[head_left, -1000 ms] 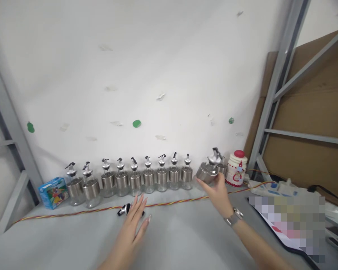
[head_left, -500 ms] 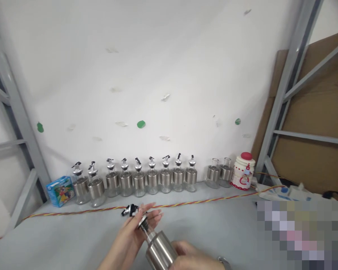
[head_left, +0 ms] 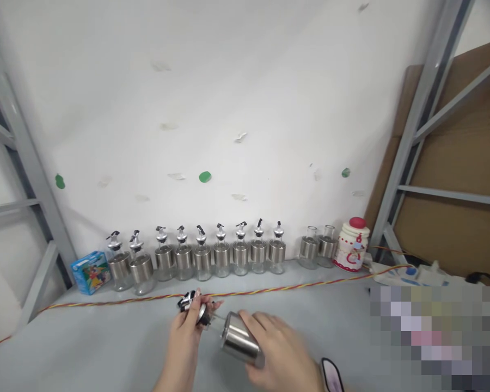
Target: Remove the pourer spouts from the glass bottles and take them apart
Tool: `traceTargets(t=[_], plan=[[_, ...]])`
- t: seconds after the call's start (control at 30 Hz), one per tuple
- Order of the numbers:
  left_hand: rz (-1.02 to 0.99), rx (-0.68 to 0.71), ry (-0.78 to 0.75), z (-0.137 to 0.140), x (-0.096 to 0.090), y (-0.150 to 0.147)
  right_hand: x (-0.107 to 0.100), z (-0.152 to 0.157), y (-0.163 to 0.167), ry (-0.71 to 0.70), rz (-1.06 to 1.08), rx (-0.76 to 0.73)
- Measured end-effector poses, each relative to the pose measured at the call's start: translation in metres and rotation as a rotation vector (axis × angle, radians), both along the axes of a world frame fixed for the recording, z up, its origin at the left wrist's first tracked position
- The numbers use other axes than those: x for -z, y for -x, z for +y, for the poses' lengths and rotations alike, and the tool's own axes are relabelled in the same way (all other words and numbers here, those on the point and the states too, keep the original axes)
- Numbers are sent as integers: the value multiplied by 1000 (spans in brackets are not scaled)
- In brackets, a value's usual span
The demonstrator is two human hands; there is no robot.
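A glass oil bottle with a brushed steel sleeve (head_left: 240, 338) lies tilted in my right hand (head_left: 280, 351), whose fingers wrap around the sleeve. Its clear neck points up and left toward my left hand (head_left: 190, 321). Between the fingers of that hand is a silver and black pour spout (head_left: 203, 314), its black flip lid sticking out at the left. The spout's black stopper is at the mouth of the bottle neck; how deep it sits, I cannot tell. Both hands are above the grey table (head_left: 118, 343).
Several similar bottles with spouts (head_left: 203, 261) line the wall. Two bottles without spouts (head_left: 309, 250) stand right of them, beside a white and red jar (head_left: 352, 247). A blue box (head_left: 90, 272) is at the left. A twisted red-yellow cord (head_left: 265, 291) crosses the table.
The bottle has tipped closer to horizontal and my right hand has come up around its sleeve. My left fingers have closed in on the spout.
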State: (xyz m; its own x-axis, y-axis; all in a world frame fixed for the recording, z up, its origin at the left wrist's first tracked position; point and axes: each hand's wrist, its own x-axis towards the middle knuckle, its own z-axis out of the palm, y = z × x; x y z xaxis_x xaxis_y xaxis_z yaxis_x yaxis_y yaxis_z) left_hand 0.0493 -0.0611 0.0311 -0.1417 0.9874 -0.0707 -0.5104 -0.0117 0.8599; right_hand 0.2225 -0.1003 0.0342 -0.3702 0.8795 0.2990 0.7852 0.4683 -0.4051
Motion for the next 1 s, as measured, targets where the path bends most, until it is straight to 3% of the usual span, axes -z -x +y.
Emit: traceTargets(t=[0.1,0.23,0.33,0.43,0.5,0.57,0.63,0.7,0.77,0.83,0.9,1.0], plan=[[92,-14,27,-1,5,-1,-4,6,-5,-220,-249,-8],[93,-78,5,3,2,8,-13,13,-17,-303,-313,-43],[119,-299,-41,13,-3,24,-15,25,-35,-325,-216,-8],[431,-411,-54,21,1,32,-9,46,-61,-319,104,159],[655,-316,-152,20,11,29,-2,62,-81,-289,414,330],[942,-101,-359,15,22,22,7,78,-102,-250,693,488],[1252,200,-569,7,30,16,16,92,-123,-259,859,585],[1488,396,-710,0,32,13,25,103,-141,-270,894,619],[1637,405,-773,-2,30,14,33,113,-154,-264,891,618],[1719,297,-770,0,29,16,40,120,-160,-253,876,600],[1759,200,-747,4,28,19,46,127,-159,-246,853,584],[1750,163,-734,8,27,23,53,135,-152,-240,807,563]])
